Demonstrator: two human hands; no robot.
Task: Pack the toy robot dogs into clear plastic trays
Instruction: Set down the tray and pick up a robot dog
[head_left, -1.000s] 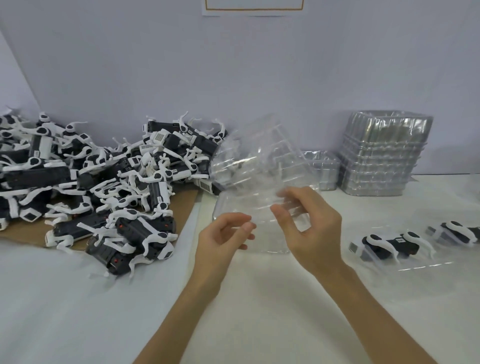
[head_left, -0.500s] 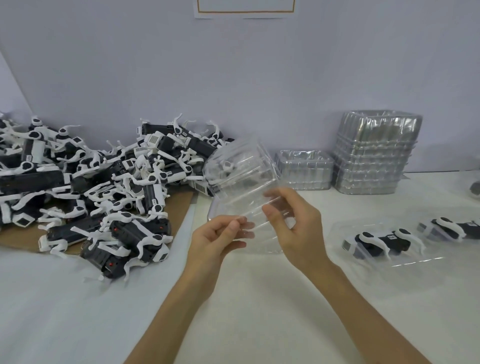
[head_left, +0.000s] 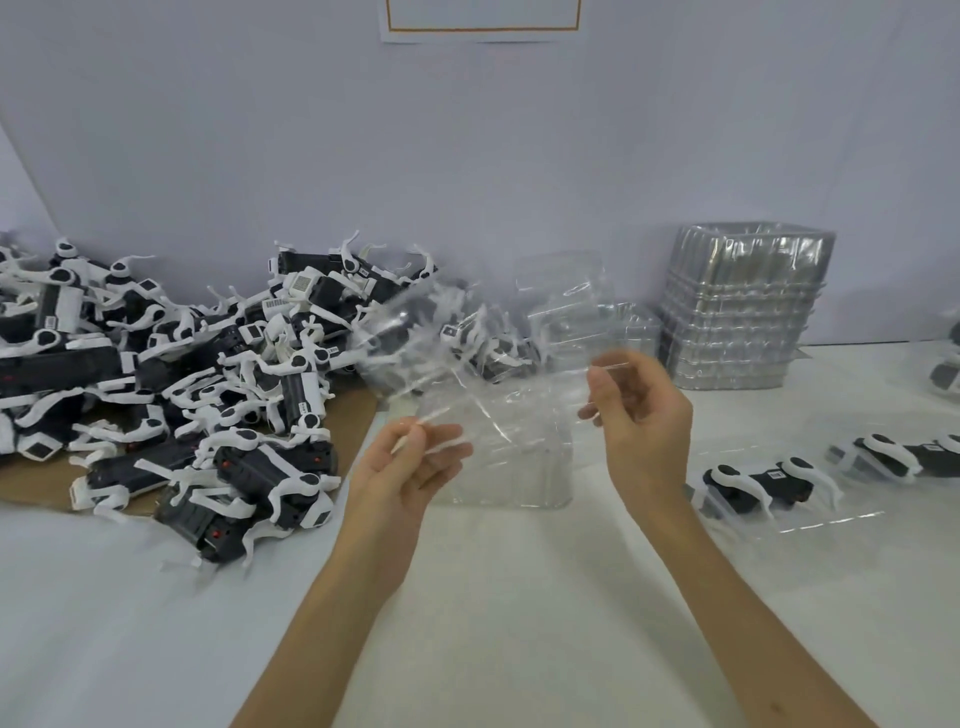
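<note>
**Parting a thin clear tray for the next dog**

The thumb and forefinger of my left hand (head_left: 410, 467) pinch one rim of the thin, clear moulded-plastic tray (head_left: 498, 415), with my other fingers loosely extended beneath. My right hand (head_left: 647, 415) pinches a second rim, higher and further right, with its remaining fingers curled. Between the two pinches the plastic fans open above the white table (head_left: 519, 597), and one section lies flat just beyond my left hand. Blur and glare stop me telling whether this is a pair of nested trays or one hinged shell.

I judge the step to be freeing a single tray. To do it well, I should grip only the rims and peel from one corner so that air gets between the layers. Drawing the hands apart gently should avoid creasing the moulded pockets. Then I should set the tray cavity-up on the bare cloth before me.

To the left, close by, is the heap of black-and-white toy robot dogs (head_left: 208, 374), spilling off a brown cardboard sheet (head_left: 31, 483). On the right, a packed dog (head_left: 753, 483) already lies in its tray, with another (head_left: 904, 457) beyond it. A tall stack of clear trays (head_left: 743, 312) stands against the wall.
</note>
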